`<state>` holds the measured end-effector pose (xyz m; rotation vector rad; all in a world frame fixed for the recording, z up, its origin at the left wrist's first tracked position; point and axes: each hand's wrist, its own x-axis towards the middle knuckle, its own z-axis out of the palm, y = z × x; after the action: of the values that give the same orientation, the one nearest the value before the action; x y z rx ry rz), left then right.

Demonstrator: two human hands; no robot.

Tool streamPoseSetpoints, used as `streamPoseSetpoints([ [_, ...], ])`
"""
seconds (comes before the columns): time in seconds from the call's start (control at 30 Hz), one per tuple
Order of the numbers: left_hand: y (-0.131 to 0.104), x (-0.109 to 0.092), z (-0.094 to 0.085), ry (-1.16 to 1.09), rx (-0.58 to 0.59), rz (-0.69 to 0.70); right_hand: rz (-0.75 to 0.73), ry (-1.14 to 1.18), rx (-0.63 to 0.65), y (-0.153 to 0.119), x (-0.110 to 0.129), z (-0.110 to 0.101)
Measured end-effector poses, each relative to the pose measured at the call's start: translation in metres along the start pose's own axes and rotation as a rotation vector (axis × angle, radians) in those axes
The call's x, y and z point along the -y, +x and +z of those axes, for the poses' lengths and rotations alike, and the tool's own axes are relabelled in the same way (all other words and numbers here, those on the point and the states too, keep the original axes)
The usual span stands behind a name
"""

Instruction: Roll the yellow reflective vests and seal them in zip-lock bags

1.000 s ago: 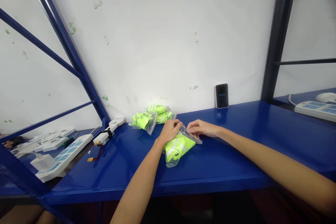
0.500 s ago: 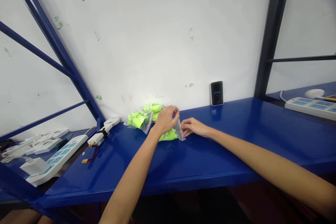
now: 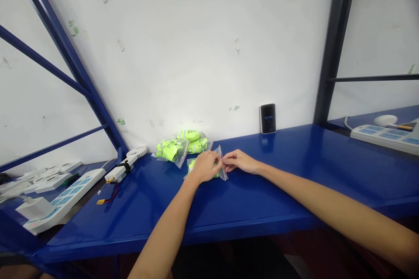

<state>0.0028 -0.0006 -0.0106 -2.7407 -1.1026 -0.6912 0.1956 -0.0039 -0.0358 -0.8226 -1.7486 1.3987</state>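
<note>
A clear zip bag point(image 3: 223, 173) with a fluorescent yellow-green garment inside lies on the blue table, its zip edge facing right. My left hand point(image 3: 205, 166) lies over the bag and covers much of it, fingers closed at the zip edge. Across from it, my right hand point(image 3: 238, 161) pinches the same edge from the right, fingertips almost touching the left ones. Behind my left hand are two more bags of yellow-green fabric with silver stripes, one bag point(image 3: 170, 150) to the left and another bag point(image 3: 195, 141) against the wall.
A small black device with a lit clock point(image 3: 268, 118) leans on the wall. To the left lie a white handheld fan point(image 3: 136, 152), a battery pack with wires point(image 3: 118, 172) and a power strip point(image 3: 70, 198). Another power strip point(image 3: 386, 136) sits right, beyond a dark post.
My left hand has lowered onto the bag, uncovering the bag at the wall. My right hand has closed in on the zip edge. The view has shifted slightly.
</note>
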Motion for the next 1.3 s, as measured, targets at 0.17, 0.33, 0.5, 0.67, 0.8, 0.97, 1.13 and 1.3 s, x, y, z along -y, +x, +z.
streamPoseSetpoints([
  [0.17,0.001,-0.001,-0.004,0.108,-0.086,0.046,0.024,0.006,-0.219,0.011,-0.003,0.006],
  [0.33,-0.002,0.005,-0.018,0.246,-0.317,-0.017,0.076,-0.064,-0.489,0.014,-0.01,-0.017],
  [0.5,-0.008,0.024,-0.024,0.243,-0.252,-0.312,-0.127,-0.604,-0.521,0.0,-0.007,-0.031],
  [0.67,-0.019,0.042,-0.019,0.268,0.093,-0.696,-0.243,-0.839,-0.579,0.002,0.0,-0.023],
  [0.8,-0.023,0.047,-0.001,0.191,0.209,-0.652,-0.235,-0.786,-0.346,0.007,0.0,-0.019],
  [0.97,-0.021,0.054,0.016,0.088,0.088,-0.604,-0.036,-0.651,-0.186,0.009,0.005,-0.021],
  [1.13,-0.018,0.058,0.022,-0.088,-0.121,-0.454,0.071,-0.369,-0.093,0.0,0.013,-0.019],
  [1.3,-0.014,0.058,0.019,-0.429,-0.223,-0.376,-0.016,-0.236,-0.18,-0.001,0.006,-0.019],
])
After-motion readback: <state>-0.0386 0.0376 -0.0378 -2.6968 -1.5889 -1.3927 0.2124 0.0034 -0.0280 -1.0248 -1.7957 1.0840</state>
